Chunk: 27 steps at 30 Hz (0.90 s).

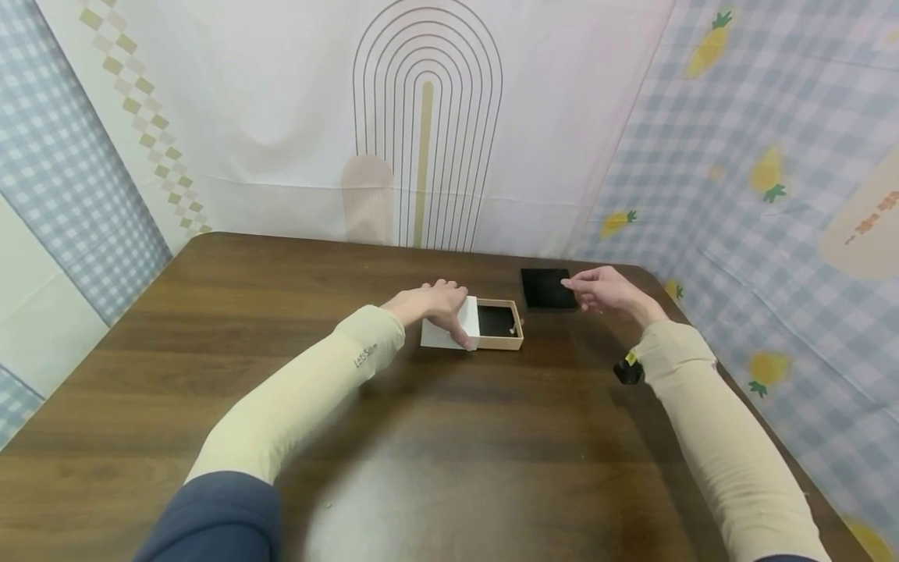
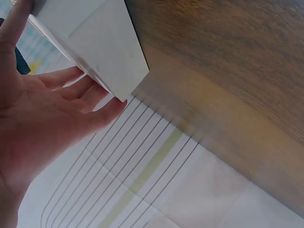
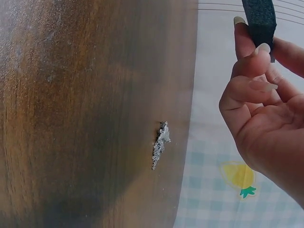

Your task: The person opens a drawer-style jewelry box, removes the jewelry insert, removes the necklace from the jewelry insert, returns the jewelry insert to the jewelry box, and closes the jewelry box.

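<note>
A white sliding box sleeve (image 1: 444, 337) rests on the table, with its cardboard tray (image 1: 500, 345) drawn partly out to the right. Black lining (image 1: 495, 318) shows inside the tray. My left hand (image 1: 437, 303) grips the sleeve from above, thumb on the near side and fingers on the far side. Farther right, my right hand (image 1: 602, 290) pinches the edge of a flat black foam-like pad (image 1: 545, 289) between thumb and fingers. In the right wrist view, a small silver chain (image 3: 161, 142) lies on the table beside that hand; the head view does not show it.
The brown wooden table (image 1: 393, 437) ends at a white patterned cloth (image 1: 295, 156) behind the box. A blue checked cloth (image 1: 772, 257) hangs along the right edge. A small black device (image 1: 628, 371) sits at my right wrist.
</note>
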Each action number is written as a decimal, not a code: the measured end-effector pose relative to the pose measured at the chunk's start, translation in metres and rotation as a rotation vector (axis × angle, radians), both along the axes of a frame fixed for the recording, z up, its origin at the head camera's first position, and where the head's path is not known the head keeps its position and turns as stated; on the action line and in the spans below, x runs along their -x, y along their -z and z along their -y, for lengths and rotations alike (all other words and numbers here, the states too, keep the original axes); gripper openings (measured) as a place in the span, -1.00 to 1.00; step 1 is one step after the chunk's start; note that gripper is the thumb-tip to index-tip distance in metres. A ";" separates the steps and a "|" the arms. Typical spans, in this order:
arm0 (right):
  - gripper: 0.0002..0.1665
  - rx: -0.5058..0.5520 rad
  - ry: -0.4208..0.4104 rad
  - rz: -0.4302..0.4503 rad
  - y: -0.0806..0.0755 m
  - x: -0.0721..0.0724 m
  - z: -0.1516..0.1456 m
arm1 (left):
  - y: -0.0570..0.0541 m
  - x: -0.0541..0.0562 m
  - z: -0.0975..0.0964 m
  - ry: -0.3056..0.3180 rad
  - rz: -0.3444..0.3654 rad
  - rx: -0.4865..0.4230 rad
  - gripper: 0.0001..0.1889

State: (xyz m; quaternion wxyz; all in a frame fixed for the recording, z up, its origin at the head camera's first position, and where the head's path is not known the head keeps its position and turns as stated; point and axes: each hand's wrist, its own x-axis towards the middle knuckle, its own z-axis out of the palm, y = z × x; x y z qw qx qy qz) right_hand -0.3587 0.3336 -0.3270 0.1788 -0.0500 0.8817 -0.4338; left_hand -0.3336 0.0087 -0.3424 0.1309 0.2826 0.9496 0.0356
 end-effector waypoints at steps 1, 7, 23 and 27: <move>-0.56 0.004 0.003 0.003 0.000 0.000 0.000 | 0.000 0.000 0.000 0.000 0.000 -0.002 -0.12; -0.57 0.010 0.007 0.000 0.000 -0.001 0.002 | 0.000 0.000 -0.002 -0.010 0.013 -0.016 -0.17; -0.48 -0.050 -0.016 -0.037 0.001 -0.005 0.012 | -0.003 -0.002 -0.004 -0.047 0.047 -0.021 -0.21; -0.45 -0.055 -0.019 -0.037 0.002 -0.005 0.014 | -0.003 -0.002 -0.005 -0.044 0.056 -0.016 -0.20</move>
